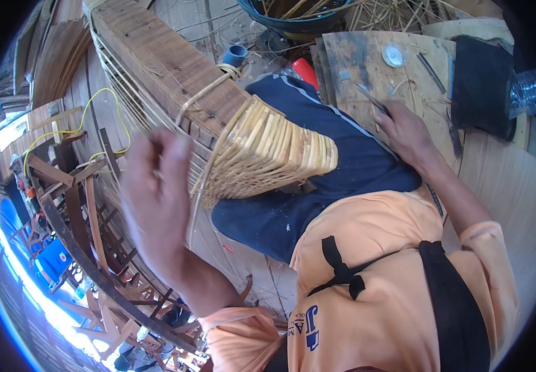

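Note:
A woven rattan piece (262, 146) built round a wooden form (162, 56) slants across my lap, its narrow end by my knee. My left hand (159, 192) is raised beside its left side, smeared by motion; the fingers look curled, and whether they hold a strand cannot be made out. A thin rattan strand (197, 201) hangs just right of that hand. My right hand (404, 130) is closed round a small pointed knife (373, 99), resting near my thigh at the edge of the wooden board (361, 62). The knife's handle is mostly hidden in the fingers.
On the board lie a clear round lid (393, 54) and a dark metal rod (431, 72). A dark basin (299, 22) with strands stands behind, near a blue cup (235, 56) and a red object (305, 73). Wooden frames (94, 223) and a yellow cord (110, 93) are at left.

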